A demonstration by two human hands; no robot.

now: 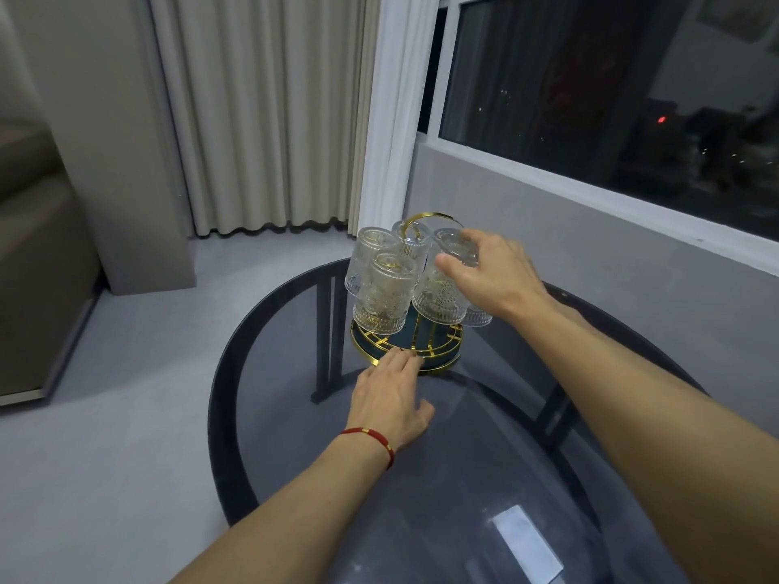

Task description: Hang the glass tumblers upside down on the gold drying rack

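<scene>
Right grip (484, 276) closed round upturned base of tumbler (438, 288), mouth down, long axis tilted, on gold rack (421, 351), left grip (392, 398) fingers spread, touching rack rim on desk (463, 478).

dim grey room. pale pleated curtains (261, 115) against the far wall, grey floor (126, 373), sofa (38, 255) at left, dark night window (611, 90) at right, round smoked-glass table (463, 478).

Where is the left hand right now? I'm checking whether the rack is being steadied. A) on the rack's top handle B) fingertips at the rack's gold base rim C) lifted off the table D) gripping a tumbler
B: the left hand lies on the glass table with fingertips at the base rim of the gold rack.
</scene>
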